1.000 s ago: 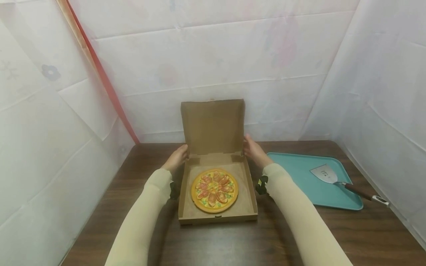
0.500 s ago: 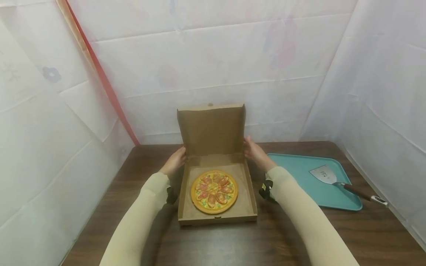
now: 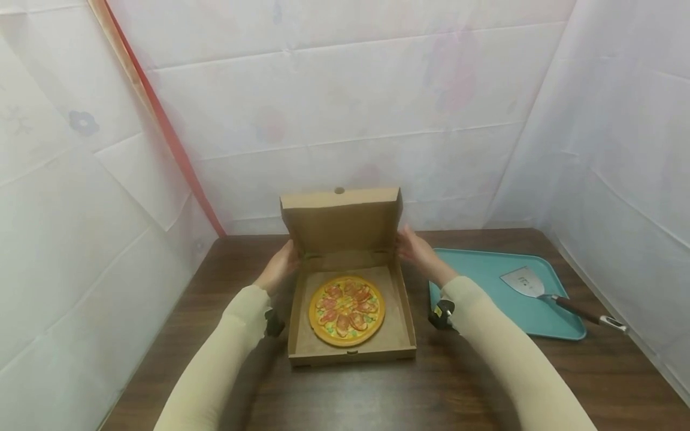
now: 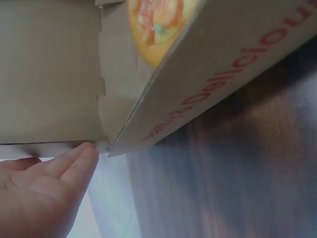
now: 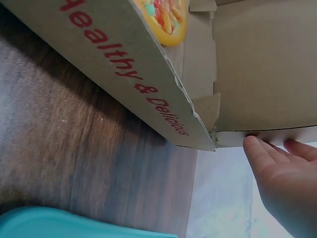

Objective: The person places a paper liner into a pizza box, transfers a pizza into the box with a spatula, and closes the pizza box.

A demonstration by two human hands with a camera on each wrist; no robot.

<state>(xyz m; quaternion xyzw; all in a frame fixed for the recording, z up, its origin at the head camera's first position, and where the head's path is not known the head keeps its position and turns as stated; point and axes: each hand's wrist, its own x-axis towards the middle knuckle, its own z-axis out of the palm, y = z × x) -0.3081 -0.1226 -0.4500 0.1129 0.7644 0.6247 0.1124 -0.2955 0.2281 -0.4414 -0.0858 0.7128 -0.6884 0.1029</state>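
An open cardboard pizza box [image 3: 377,357] stands mid-table with its lid [image 3: 342,224] raised and tilted forward over the back. Inside the base lies a round pizza [image 3: 347,311] with a yellow-orange crust, apparently a toy. My left hand [image 3: 279,266] touches the lid's left side near the hinge; in the left wrist view its extended fingers [image 4: 81,161] press the lid's side flap. On the opposite side, my right hand [image 3: 421,254] touches the lid's right flap, its extended fingers [image 5: 260,153] showing in the right wrist view. Red lettering [image 5: 119,64] runs along the box's side wall.
To the right lies a teal tray [image 3: 474,281]. A spatula [image 3: 582,309] rests across it, its metal blade on the tray and its brown handle jutting past the right rim. White sheeting [image 3: 345,120] hangs behind the dark wooden table [image 3: 345,401] and along its sides.
The lid has tipped forward from nearly upright, so its front flap now shows. Both hands have moved slightly down and outward with it. Pizza, tray and spatula stay put.
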